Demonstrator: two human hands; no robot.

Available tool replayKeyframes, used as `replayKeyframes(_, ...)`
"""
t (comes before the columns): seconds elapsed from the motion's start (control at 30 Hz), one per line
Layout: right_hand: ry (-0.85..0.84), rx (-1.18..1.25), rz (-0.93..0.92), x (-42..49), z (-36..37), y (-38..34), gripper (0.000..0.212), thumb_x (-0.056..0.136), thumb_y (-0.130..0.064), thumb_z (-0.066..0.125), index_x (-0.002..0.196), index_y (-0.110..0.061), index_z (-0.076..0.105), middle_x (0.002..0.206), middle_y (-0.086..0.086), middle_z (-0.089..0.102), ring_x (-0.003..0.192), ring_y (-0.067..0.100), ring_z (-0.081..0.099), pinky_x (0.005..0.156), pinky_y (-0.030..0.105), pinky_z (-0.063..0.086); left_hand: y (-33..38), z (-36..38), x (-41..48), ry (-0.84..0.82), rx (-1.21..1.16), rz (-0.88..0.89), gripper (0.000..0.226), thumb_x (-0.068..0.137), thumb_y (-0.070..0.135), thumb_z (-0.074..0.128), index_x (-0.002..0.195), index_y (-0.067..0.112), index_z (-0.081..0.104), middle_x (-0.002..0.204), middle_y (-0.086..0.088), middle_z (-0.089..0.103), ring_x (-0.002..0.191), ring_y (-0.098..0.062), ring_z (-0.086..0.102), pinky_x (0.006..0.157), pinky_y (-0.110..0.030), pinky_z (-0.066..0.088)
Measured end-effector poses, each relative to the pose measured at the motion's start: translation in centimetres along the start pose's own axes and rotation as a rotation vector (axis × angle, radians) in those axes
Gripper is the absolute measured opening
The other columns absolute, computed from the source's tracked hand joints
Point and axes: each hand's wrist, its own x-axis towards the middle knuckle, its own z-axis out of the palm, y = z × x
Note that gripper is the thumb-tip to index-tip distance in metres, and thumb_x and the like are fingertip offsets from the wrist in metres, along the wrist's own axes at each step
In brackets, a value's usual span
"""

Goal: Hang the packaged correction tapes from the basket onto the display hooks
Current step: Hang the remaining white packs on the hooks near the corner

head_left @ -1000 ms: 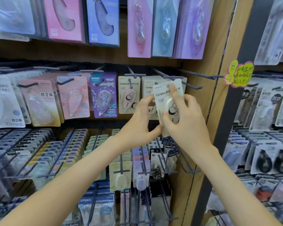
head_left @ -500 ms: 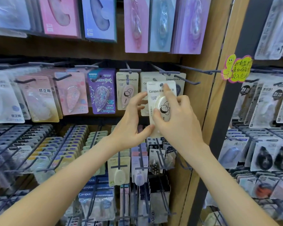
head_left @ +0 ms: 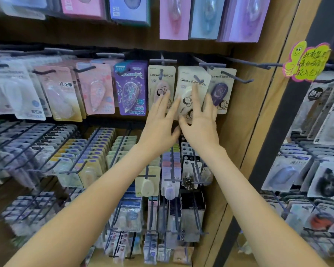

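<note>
Head view: the cream correction tape pack [head_left: 188, 87] hangs tilted on a display hook [head_left: 198, 79], between a pink pack [head_left: 161, 87] and a purple pack [head_left: 221, 90]. The left hand [head_left: 159, 122] and right hand [head_left: 201, 122] rest against it with straight, spread fingers, gripping nothing.

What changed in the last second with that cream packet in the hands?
The cream packet slid back onto its hook, where it hangs tilted. The right hand, which gripped it, has let go; its straight fingers only touch it. The left hand has opened too. The pink packet and purple packet beside it stayed put.
</note>
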Motion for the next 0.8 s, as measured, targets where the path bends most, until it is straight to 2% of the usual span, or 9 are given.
replayKeyframes(0.03,0.034,-0.016,-0.036,-0.9,0.4,-0.2,0.079,0.095,-0.029,0.054,0.155,-0.032,0.002,0.16,0.017,0.007,0.145,0.034,0.009,0.114,0.046,0.023,-0.4,-0.1,-1.0,0.039,-0.001,-0.003,0.07,0.089,0.018,0.062,0.15,0.007,0.031,0.158,-0.021,0.019,0.147,-0.035,0.015,0.12,-0.043,0.012)
replayKeyframes(0.1,0.098,-0.015,-0.098,-3.6,1.4,-0.6,0.079,0.092,-0.022,0.057,0.156,-0.024,0.012,0.158,0.02,0.014,0.142,0.037,0.017,0.113,0.048,0.025,-0.9,-0.5,-3.9,0.102,-0.031,-0.033,0.061,0.088,0.02,0.058,0.143,0.001,0.041,0.151,-0.024,0.032,0.141,-0.036,0.028,0.118,-0.038,0.018)
replayKeyframes(0.2,0.113,0.094,-0.164,-8.5,3.5,-2.4,0.07,0.09,-0.017,0.056,0.153,-0.015,0.023,0.15,0.016,0.032,0.137,0.029,0.029,0.114,0.041,0.026,-1.3,-2.7,-9.6,0.095,-0.069,-0.076,0.06,0.09,0.03,0.049,0.143,0.002,0.042,0.149,-0.022,0.036,0.139,-0.031,0.029,0.118,-0.024,0.012)
replayKeyframes(0.27,0.06,0.223,-0.283,-11.6,5.6,-4.8,0.058,0.092,-0.012,0.052,0.147,-0.008,0.034,0.143,0.012,0.044,0.134,0.021,0.035,0.115,0.027,0.024,-2.6,-4.7,-14.3,0.063,-0.05,-0.08,0.059,0.092,0.03,0.05,0.144,0.004,0.041,0.15,-0.019,0.035,0.141,-0.03,0.028,0.12,-0.029,0.014)
replayKeyframes(0.33,0.02,0.301,-0.389,-13.8,7.0,-6.7,0.051,0.091,-0.004,0.053,0.141,-0.005,0.041,0.136,0.01,0.051,0.129,0.018,0.041,0.113,0.02,0.025,-3.4,-6.2,-18.4,0.031,-0.03,-0.041,0.059,0.092,0.028,0.05,0.144,0.002,0.041,0.152,-0.018,0.033,0.143,-0.032,0.028,0.12,-0.038,0.021)
replayKeyframes(0.43,-0.137,0.392,-0.471,-17.4,12.1,-11.1,0.048,0.091,0.0,0.055,0.138,-0.005,0.044,0.129,0.011,0.055,0.12,0.02,0.047,0.106,0.024,0.034,-7.4,-8.4,-26.9,-0.055,0.0,-0.125,0.056,0.091,0.026,0.051,0.141,0.001,0.044,0.148,-0.019,0.037,0.14,-0.034,0.033,0.116,-0.041,0.026)
replayKeyframes(0.63,-0.59,0.366,-0.379,-29.1,28.1,-20.0,0.047,0.092,-0.013,0.044,0.139,-0.007,0.042,0.123,0.012,0.059,0.114,0.022,0.047,0.098,0.031,0.035,-19.7,-12.8,-47.6,-0.286,-0.017,-0.59,0.055,0.084,0.023,0.048,0.134,0.001,0.043,0.139,-0.021,0.044,0.125,-0.034,0.042,0.109,-0.035,0.03)
replayKeyframes(0.73,-0.817,0.213,-0.338,-37.5,36.5,-22.7,0.05,0.084,-0.018,0.043,0.13,0.001,0.05,0.117,0.017,0.065,0.108,0.025,0.048,0.095,0.031,0.034,-25.5,-14.2,-58.2,-0.416,0.003,-0.844,0.055,0.078,0.018,0.051,0.129,0.002,0.04,0.127,-0.028,0.05,0.107,-0.041,0.056,0.087,-0.044,0.052)
replayKeyframes(0.8,-0.987,0.143,-0.282,-43.6,41.1,-22.7,0.053,0.08,-0.021,0.042,0.128,0.001,0.05,0.116,0.018,0.066,0.107,0.024,0.047,0.094,0.031,0.033,-28.0,-14.4,-64.5,-0.497,0.0,-0.996,0.054,0.073,0.019,0.058,0.123,0.004,0.044,0.116,-0.028,0.057,0.096,-0.04,0.06,0.077,-0.044,0.055)
